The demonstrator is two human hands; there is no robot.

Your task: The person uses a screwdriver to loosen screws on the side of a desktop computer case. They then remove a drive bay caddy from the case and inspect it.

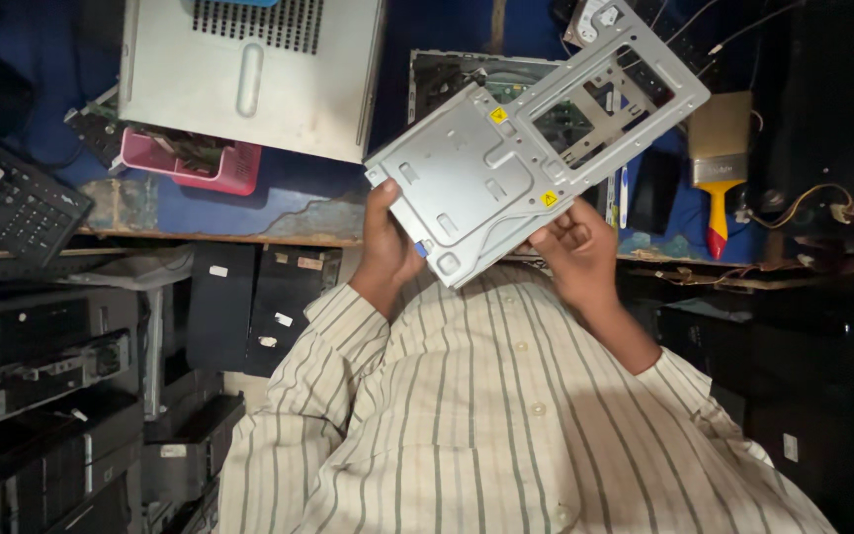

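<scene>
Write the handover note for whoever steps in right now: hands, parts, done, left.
Left hand: grips the near left edge of the grey metal drive bracket.
Right hand: holds its near right edge.
Bracket: lifted clear, tilted over the blue bench, above the open computer chassis.
Nearby: closed case, pink tray, paintbrush.
Done: bracket is in hand.
Left: it is not yet seated anywhere.

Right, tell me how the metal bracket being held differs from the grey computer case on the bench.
The metal bracket is a flat, thin plate with large cut-out windows, held tilted in the air by the left hand and right hand. The grey computer case is a bulky closed box with one vent grille, lying on the blue bench. Both are pale grey sheet metal.
</scene>
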